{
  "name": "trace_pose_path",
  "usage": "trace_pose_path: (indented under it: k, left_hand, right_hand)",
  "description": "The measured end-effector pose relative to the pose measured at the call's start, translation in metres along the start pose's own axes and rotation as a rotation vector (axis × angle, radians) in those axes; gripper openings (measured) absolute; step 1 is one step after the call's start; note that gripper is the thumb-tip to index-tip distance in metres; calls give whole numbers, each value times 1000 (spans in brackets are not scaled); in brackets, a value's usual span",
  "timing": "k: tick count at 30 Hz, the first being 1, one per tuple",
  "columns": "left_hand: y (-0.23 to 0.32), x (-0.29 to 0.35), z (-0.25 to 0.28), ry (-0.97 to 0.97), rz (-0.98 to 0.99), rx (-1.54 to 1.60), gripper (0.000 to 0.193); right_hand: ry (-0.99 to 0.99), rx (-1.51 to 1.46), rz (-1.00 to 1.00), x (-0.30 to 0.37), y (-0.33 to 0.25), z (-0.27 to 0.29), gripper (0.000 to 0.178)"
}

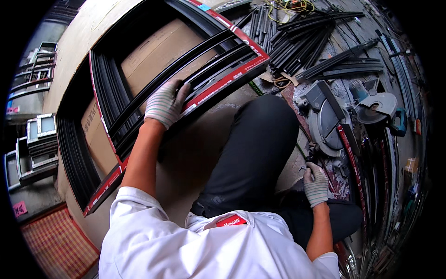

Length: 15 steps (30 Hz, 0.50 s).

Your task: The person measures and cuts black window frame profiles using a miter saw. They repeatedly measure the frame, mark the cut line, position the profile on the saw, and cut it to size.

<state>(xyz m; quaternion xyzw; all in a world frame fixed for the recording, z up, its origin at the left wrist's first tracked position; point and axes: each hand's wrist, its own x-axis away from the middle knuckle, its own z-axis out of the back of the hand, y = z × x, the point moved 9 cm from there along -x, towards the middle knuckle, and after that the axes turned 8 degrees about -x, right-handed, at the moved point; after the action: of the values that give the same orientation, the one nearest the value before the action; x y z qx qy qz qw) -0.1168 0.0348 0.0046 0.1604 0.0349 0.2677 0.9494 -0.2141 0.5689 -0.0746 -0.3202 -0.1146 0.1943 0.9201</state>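
My left hand, in a striped knit glove, is curled over a black bar of a large window frame on my left. Red protective film runs along the frame's edges, and brown cardboard shows through its openings. Low on the right, my right hand, gloved alike, is closed beside my bent knee, close to the mitre saw. A small greyish piece seems to stick out at its fingertips, too small to name.
The mitre saw and a circular saw stand on the right. Dark metal profiles lie piled behind them, with long strips further right. Smaller frames are stacked far left, near a checked cloth.
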Motion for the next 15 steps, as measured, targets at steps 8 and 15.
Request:
trace_pose_path:
  k: [8, 15]
  left_hand:
    - [-11, 1, -11, -56, 60, 71, 42]
    - [-9, 4, -10, -47, 49, 63, 45]
  right_hand:
    - [-7, 17, 41, -4, -16, -1, 19]
    - [15, -11, 98, -4, -13, -4, 20]
